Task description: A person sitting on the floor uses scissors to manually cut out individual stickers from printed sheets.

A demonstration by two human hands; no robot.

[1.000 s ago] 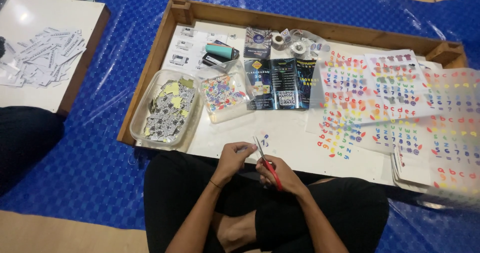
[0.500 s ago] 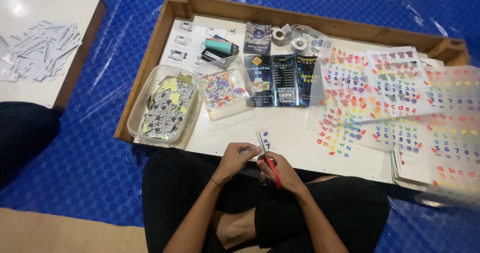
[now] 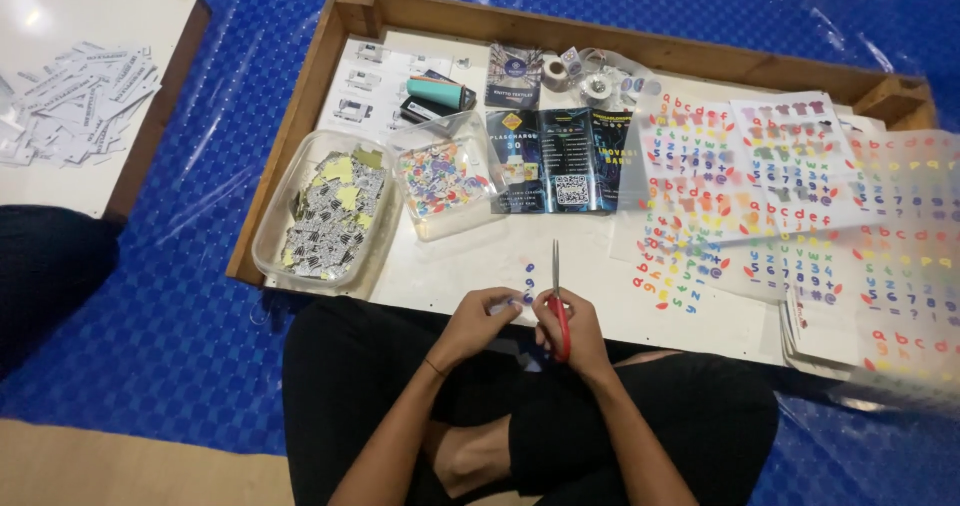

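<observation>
**Scissors upright over a small paper strip at the tray's near edge**

A small strip of sticker paper (image 3: 527, 283) sits between the two hands, just above the near edge of the wooden tray (image 3: 330, 76). The left hand (image 3: 480, 321) pinches its lower end with curled fingers. The right hand (image 3: 570, 331) is closed around the red handles of the scissors (image 3: 557, 301), blades pointing up and away, just right of the strip; whether the blades touch it cannot be told. Toward the tray's left edge stand a clear tub of cut paper pieces (image 3: 325, 221) and a smaller tub of colourful stickers (image 3: 440, 176). Letter and number sticker sheets (image 3: 800, 196) cover the right half. Dark leaflets (image 3: 555, 161) lie mid-tray.
</observation>
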